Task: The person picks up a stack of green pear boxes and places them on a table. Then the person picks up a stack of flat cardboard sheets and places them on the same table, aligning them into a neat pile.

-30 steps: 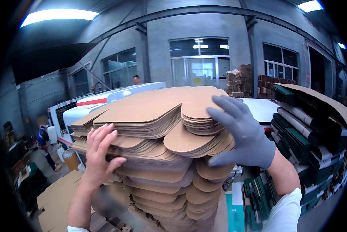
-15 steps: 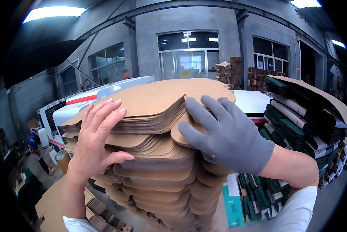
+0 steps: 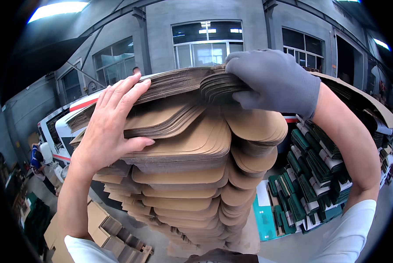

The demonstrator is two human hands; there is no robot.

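Observation:
A tall stack of brown cardboard sheets (image 3: 183, 144) with rounded corners and side tabs stands in front of me. My right hand (image 3: 273, 83), in a grey glove, is closed on the tab end of the top bundle of cardboard sheets (image 3: 174, 82), holding it raised and tilted with its layered edges toward me. Some of its fingers are hidden behind the bundle. My bare left hand (image 3: 111, 120) lies with fingers stretched along the bundle's front edge at the left. Its thumb is spread apart, over the sheets lower down.
Folded dark green pieces with white bands (image 3: 310, 175) are piled at the right, beside a teal panel (image 3: 266, 215). A white machine with a red stripe (image 3: 80, 105) stands behind the stack. Flat cardboard (image 3: 95, 223) lies low at the left. A person (image 3: 37, 160) is at the far left.
My gloved right hand has moved up with the tab end of the top bundle, tilting it and uncovering sheets below. My left hand has stayed at the front left edge. The view has dipped.

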